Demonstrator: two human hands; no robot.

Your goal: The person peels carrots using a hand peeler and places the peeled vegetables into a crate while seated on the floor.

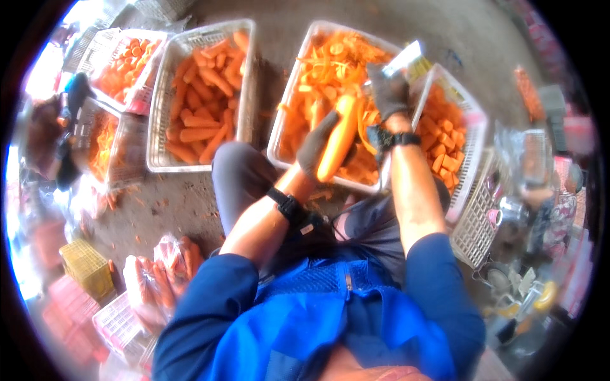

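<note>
My left hand (318, 145), in a dark glove, grips a large peeled-looking carrot (339, 138) from below and the side. My right hand (388, 90), also gloved, is closed around a hand tool whose bright flat end (404, 58) sticks out beyond the fist. Its exact kind is blurred. Both hands are over a white plastic crate (273, 147) heaped with carrot peelings (329, 62). Close to my right wrist, a second crate (469, 157) contains chunks of cut carrot (445, 162).
Left of my knee stands a crate (156, 128) of whole carrots (202, 100). Farther left are crates of carrot pieces (126, 66) and peelings (102, 143), beside another person's dark-gloved hand (64, 155). Bagged carrots (147, 285) and a yellow crate (88, 266) lie lower left.
</note>
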